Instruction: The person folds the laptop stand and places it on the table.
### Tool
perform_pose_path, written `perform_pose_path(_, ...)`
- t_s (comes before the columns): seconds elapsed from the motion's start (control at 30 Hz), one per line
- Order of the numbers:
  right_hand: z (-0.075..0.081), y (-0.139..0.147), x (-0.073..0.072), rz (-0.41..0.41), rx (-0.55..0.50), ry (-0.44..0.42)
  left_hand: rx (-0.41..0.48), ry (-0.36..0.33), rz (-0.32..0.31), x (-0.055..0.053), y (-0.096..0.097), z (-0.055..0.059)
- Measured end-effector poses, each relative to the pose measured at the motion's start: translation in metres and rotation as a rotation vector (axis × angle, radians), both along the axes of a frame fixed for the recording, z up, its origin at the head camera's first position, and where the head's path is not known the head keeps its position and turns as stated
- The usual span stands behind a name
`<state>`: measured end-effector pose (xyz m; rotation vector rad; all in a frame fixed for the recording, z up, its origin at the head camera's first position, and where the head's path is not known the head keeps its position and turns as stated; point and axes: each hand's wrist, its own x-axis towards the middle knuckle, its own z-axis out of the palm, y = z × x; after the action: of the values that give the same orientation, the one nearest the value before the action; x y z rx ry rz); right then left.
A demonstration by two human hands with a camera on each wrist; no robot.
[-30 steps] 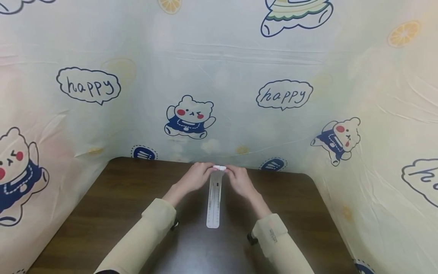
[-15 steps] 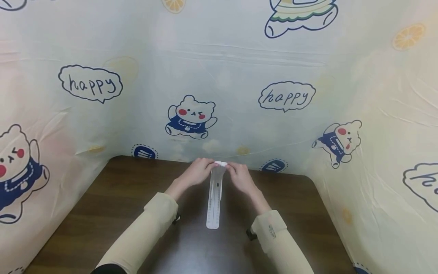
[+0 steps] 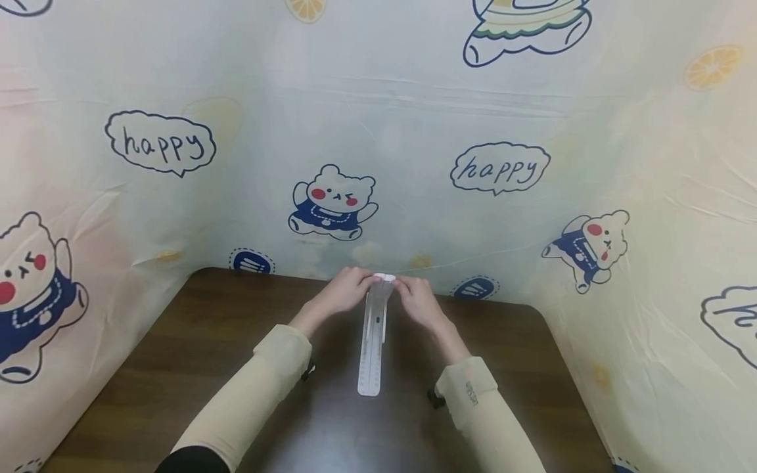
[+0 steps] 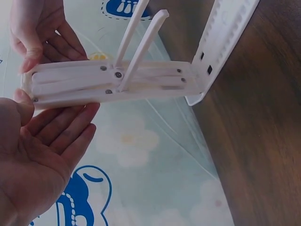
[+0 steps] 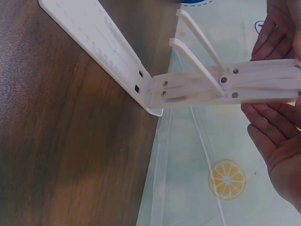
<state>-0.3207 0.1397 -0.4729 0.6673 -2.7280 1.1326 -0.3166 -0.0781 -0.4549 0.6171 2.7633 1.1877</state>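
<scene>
A white folding stand [image 3: 369,371] stands on the brown table. Its long base strip [image 5: 101,47], with notches and slots, lies flat towards me. From the far end a hinged panel [image 4: 61,82] rises, fitted with small screws. Two slim support arms [image 5: 197,66] project from the panel over the base. My left hand [image 3: 342,291] pinches one top corner, thumb on the near face and the other fingers behind. At the opposite top corner my right hand [image 3: 421,303] pinches the panel likewise. Both wrist views show the palms facing the panel's sides.
Dark wood-grain table [image 3: 503,368] extends on both sides of the stand. Behind its far edge hangs a pale cloth [image 3: 408,217] printed with bears and speech bubbles; the cloth also runs along the left and right.
Both hands have moved slightly up and away with the panel's top edge. The slim arms now show beside the base strip. The base has barely shifted.
</scene>
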Motion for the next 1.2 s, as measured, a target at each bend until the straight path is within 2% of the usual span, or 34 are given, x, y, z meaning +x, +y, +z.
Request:
perform_pose_path(0.43, 0.006, -0.003, -0.011, -0.028, -0.019, -0.018, 0.005, -0.01, 0.009, -0.011, 0.001, 0.005)
perform_pose_path(0.7, 0.009, -0.003, -0.012, -0.044, -0.056, -0.089, 0.022, -0.011, 0.002, -0.013, 0.0, 0.009)
perform_pose_path(0.93, 0.011, -0.004, -0.018, -0.049, -0.051, -0.052, 0.025, -0.015, 0.017, -0.017, 0.001, 0.011)
perform_pose_path(1.2, 0.008, -0.003, -0.021, -0.063, -0.064, -0.105, 0.029, -0.041, 0.037, -0.019, 0.003, 0.009)
